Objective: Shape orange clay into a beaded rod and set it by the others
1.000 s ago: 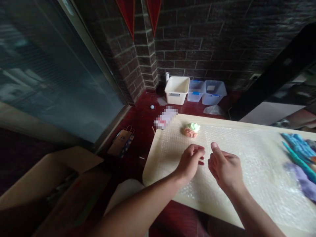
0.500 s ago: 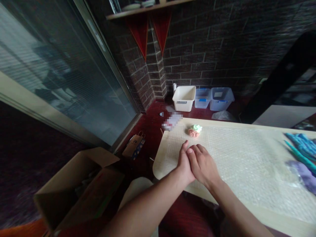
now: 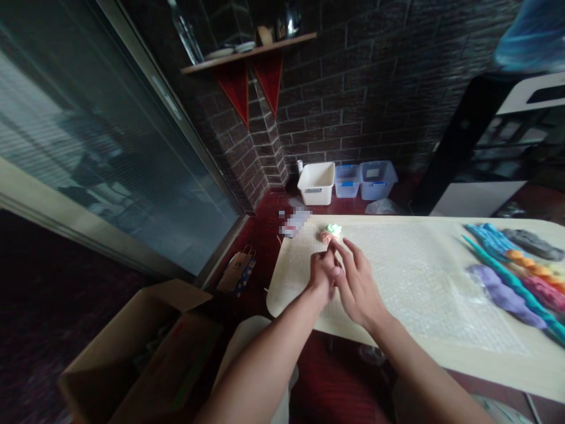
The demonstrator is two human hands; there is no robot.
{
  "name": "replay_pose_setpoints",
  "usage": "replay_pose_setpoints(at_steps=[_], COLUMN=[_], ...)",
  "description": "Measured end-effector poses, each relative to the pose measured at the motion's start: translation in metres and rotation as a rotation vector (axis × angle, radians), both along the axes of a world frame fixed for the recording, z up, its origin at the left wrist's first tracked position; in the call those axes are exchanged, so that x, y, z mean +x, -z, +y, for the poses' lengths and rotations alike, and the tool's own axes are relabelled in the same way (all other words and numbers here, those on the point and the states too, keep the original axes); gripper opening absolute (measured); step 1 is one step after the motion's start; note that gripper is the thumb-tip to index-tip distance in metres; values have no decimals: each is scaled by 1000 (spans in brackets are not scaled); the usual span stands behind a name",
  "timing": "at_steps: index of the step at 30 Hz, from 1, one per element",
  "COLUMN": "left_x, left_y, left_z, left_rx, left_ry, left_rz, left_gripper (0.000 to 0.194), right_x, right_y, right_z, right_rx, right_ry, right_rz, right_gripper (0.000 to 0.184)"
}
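Observation:
My left hand (image 3: 323,272) is curled over the near left part of the table, its fingers mostly bent in. Whatever lies inside it, if anything, is hidden. Against it rests my right hand (image 3: 359,288), its thumb touching the left hand and its other fingers stretched out and slightly apart. Just beyond the fingertips sits a small clay-like lump, peach (image 3: 327,237) in front and pale green (image 3: 334,228) behind. Bubble wrap (image 3: 410,277) covers much of the pale table (image 3: 489,368) under and beside my hands.
Twisted strands in blue (image 3: 488,240), teal (image 3: 514,280), purple (image 3: 507,297) and other colours lie on the table's right. Beyond the table stand a white bin (image 3: 316,182) and two clear bins (image 3: 378,179). An open cardboard box (image 3: 106,335) and a paper bag (image 3: 235,272) are at left.
My hands were clasped together; now the right fingers have lifted and spread, and the left hand has turned and curled. The view has swung right, showing more of the coloured strands.

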State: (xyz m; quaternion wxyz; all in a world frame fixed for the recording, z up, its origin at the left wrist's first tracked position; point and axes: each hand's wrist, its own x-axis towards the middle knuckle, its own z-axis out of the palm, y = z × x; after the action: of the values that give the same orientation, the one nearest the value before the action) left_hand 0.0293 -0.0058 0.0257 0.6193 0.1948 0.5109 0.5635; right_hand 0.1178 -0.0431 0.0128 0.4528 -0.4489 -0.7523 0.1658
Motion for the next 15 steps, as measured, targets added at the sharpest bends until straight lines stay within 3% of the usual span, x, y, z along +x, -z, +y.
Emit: replay_pose_setpoints(at_steps=[3, 6, 10, 13, 15], left_x=[2, -3, -7, 2, 12], left_y=[-7, -10, -9, -7, -7], left_z=[-12, -21, -33, -51, -66], left_rx=[44, 172, 319, 536, 626], left_ry=[106, 105, 197, 442, 633], left_rz=[117, 275, 669, 989, 1133], left_gripper=[63, 65, 55, 46, 52], right_x=[6, 1, -11, -8, 0], right_y=[2, 7, 9, 8, 8], right_z=[7, 3, -10, -12, -8], right_rx=[-209, -706, -860, -828, -788], right_ry=[53, 73, 13, 2, 11], right_rz=[428, 1099, 1247, 1295, 1306], right_gripper=[49, 43, 52, 55, 56])
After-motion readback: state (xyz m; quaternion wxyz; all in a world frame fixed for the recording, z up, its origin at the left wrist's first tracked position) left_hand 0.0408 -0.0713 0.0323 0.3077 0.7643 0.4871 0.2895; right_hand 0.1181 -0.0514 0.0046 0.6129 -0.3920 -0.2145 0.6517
